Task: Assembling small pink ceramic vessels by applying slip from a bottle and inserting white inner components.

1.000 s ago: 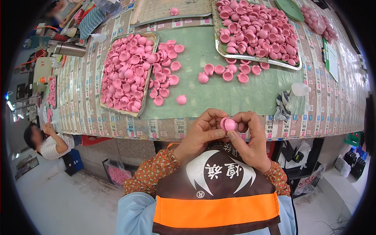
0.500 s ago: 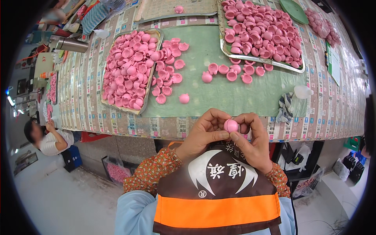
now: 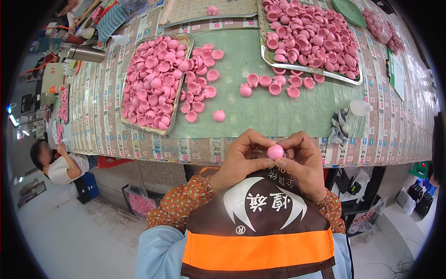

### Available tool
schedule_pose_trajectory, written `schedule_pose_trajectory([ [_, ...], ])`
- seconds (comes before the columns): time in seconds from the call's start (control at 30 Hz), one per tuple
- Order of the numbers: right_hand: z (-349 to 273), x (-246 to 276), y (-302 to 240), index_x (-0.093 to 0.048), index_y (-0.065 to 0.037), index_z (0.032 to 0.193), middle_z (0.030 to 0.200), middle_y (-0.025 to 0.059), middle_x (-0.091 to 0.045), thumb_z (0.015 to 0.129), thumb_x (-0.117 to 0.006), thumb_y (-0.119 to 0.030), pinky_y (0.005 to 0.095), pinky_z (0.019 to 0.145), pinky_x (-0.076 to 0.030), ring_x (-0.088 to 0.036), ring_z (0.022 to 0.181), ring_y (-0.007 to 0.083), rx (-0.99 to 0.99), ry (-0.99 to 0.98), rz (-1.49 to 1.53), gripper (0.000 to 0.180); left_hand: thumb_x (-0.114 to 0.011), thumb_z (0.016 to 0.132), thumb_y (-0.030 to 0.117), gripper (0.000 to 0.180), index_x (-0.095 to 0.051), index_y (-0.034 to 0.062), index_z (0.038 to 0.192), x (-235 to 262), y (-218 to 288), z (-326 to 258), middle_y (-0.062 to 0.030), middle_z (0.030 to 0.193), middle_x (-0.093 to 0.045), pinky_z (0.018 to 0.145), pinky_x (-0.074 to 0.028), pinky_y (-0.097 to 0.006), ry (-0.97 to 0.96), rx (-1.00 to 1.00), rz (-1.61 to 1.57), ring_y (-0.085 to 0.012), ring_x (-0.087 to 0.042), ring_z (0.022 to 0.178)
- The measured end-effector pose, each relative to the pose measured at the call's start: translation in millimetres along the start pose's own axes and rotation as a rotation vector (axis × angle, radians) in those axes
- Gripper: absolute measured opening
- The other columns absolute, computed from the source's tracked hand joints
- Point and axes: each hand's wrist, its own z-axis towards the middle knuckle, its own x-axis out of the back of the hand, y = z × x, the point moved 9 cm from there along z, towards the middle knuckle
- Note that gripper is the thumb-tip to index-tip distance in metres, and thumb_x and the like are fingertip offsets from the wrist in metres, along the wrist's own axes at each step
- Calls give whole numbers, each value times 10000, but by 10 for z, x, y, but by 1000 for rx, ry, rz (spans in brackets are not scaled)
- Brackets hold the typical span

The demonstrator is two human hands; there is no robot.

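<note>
A small round pink plastic ball (image 3: 275,151) is pinched between my two hands, just over the table's near edge. My left hand (image 3: 247,156) grips it from the left with thumb and fingertips. From the right my right hand (image 3: 303,163) presses on it, thumb in front and fingers curled behind. Its surface facing up looks smooth; the far side is hidden by my fingers. Closest on the green mat (image 3: 278,114) is a lone pink ball with a small nub (image 3: 218,116). Loose pink half shells (image 3: 191,116) lie beyond it, by the left tray.
A metal tray (image 3: 173,125) heaped with pink shells stands at left, another heaped tray (image 3: 320,72) at far right. Between them at the back is a tray (image 3: 204,21) with one pink piece. A white bottle (image 3: 360,108) and crumpled cloth (image 3: 339,126) lie at right. Another person (image 3: 65,165) sits far left.
The ball has turned in my fingers: the seam line seen earlier no longer shows. Both hands stay almost in place, still gripping it.
</note>
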Motion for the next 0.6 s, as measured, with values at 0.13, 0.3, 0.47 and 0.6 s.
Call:
schedule_pose_trajectory([
  [0.13,3,-5,51,-619,-27,979,861,-31,-512,737,-820,-10,223,727,-381,-423,751,63,-56,-21,153,315,-745,831,-64,362,-590,71,1128,-1,-15,-6,-31,1105,-591,940,-505,-317,-12,12,-19,-145,-600,1091],
  [0.3,21,64,-16,-627,-43,974,865,-24,-529,724,-816,5,236,712,-377,-440,754,71,28,33,-30,316,-725,869,-14,353,-574,73,1177,-30,-18,35,-39,1134,-592,965,-495,-321,-3,53,-20,-151,-588,1123],
  [0.47,-38,-178,-515,-634,-66,1028,848,8,-545,704,-796,5,283,706,-387,-464,739,136,505,5,-787,369,-650,955,118,359,-484,83,1272,-50,-139,13,-66,1219,-589,993,-477,-337,-44,213,-162,-155,-569,1162],
  [0.6,-40,-185,-557,-632,-77,1077,930,60,-551,696,-816,-50,327,734,-405,-488,791,195,501,74,-757,424,-607,992,118,323,-467,52,1275,-48,-120,22,-72,1245,-570,963,-511,-309,-63,229,-277,-143,-578,1152],
])
